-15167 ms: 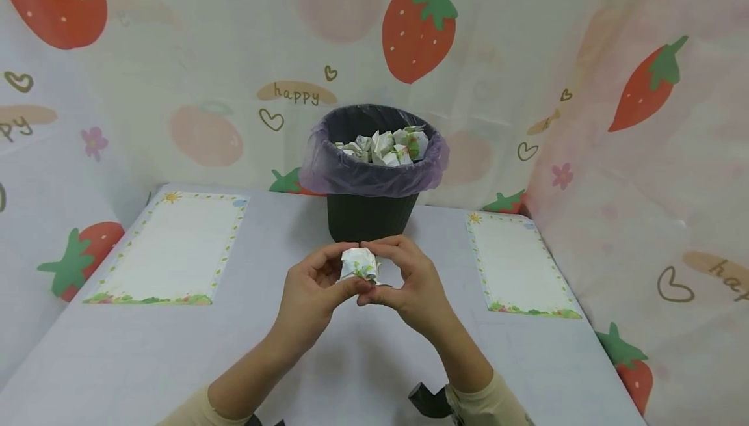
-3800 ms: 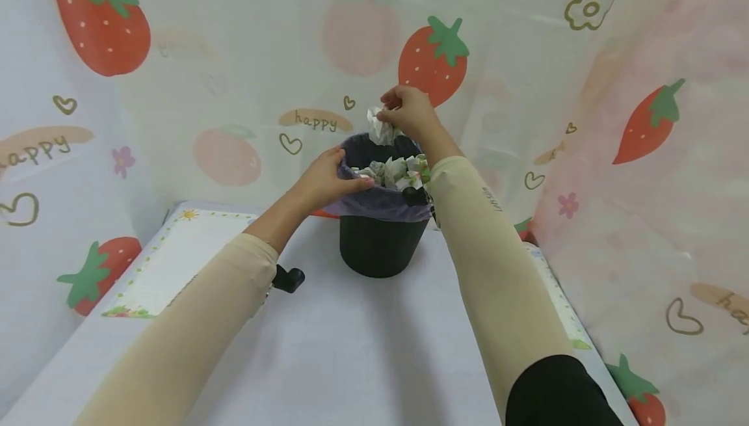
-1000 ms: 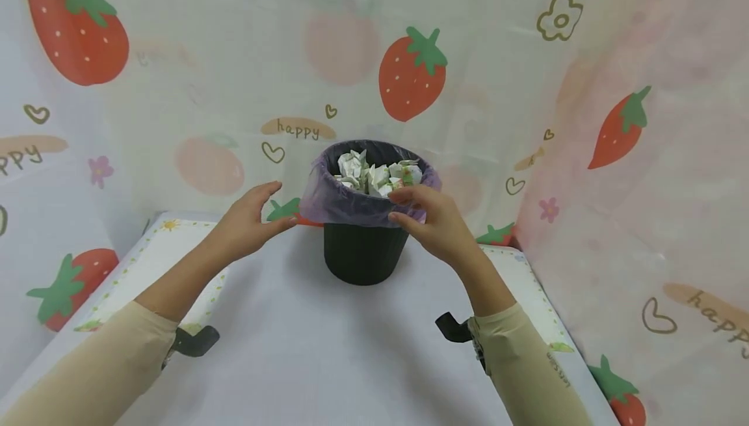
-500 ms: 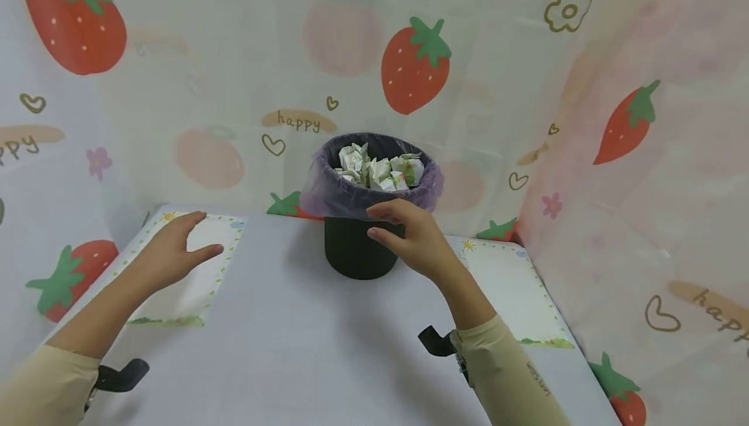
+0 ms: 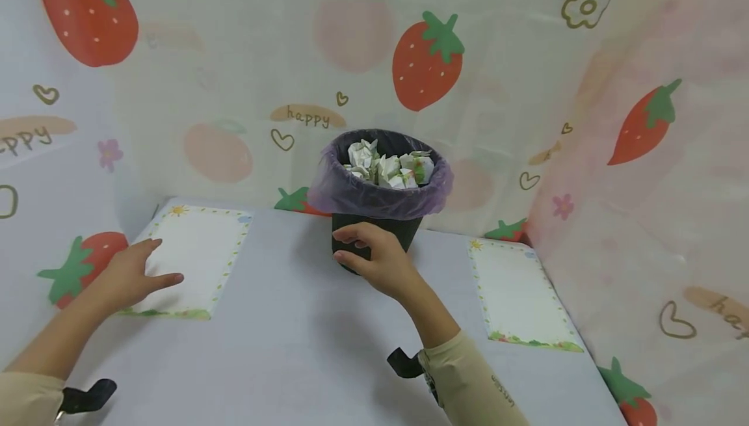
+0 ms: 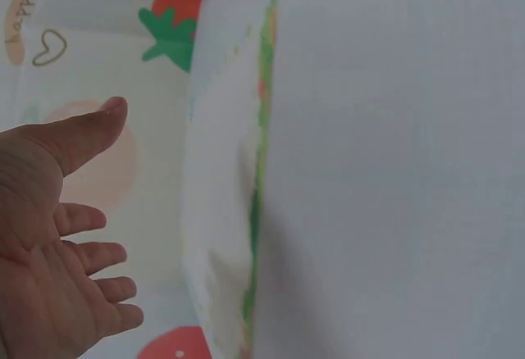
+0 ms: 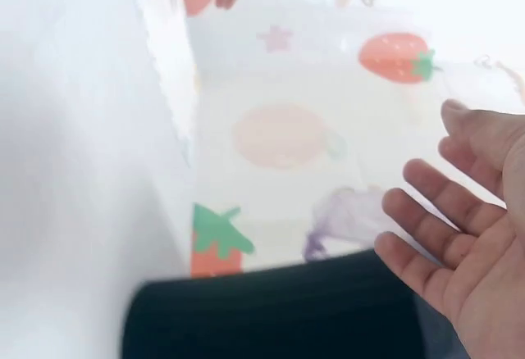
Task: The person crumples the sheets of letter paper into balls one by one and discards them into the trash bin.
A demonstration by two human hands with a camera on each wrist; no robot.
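Observation:
My left hand (image 5: 125,279) hovers by the left edge of a white paper sheet with a printed border (image 5: 199,257); its fingers are spread and hold nothing. In front of the black trash bin (image 5: 404,231), my right hand (image 5: 380,260) hangs with relaxed fingers, holding nothing and hiding part of the bin. Crumpled paper balls (image 5: 389,169) lie inside the bin's purple plastic liner (image 5: 380,203). The left wrist view shows the bare left palm (image 6: 49,269) beside the sheet. In the right wrist view the right palm (image 7: 484,269) is bare too, near the bin's dark wall (image 7: 271,318).
A second bordered sheet (image 5: 523,289) lies on the right of the white table (image 5: 281,348). Strawberry-printed curtains (image 5: 497,75) enclose the table at the back and both sides. A black wrist mount (image 5: 88,397) juts from each sleeve.
Earlier both hands held a crumpled paper ball; then the right held one above the bin while the left gripped the rim. It was let go inside. Since then both hands have drawn back leftward.

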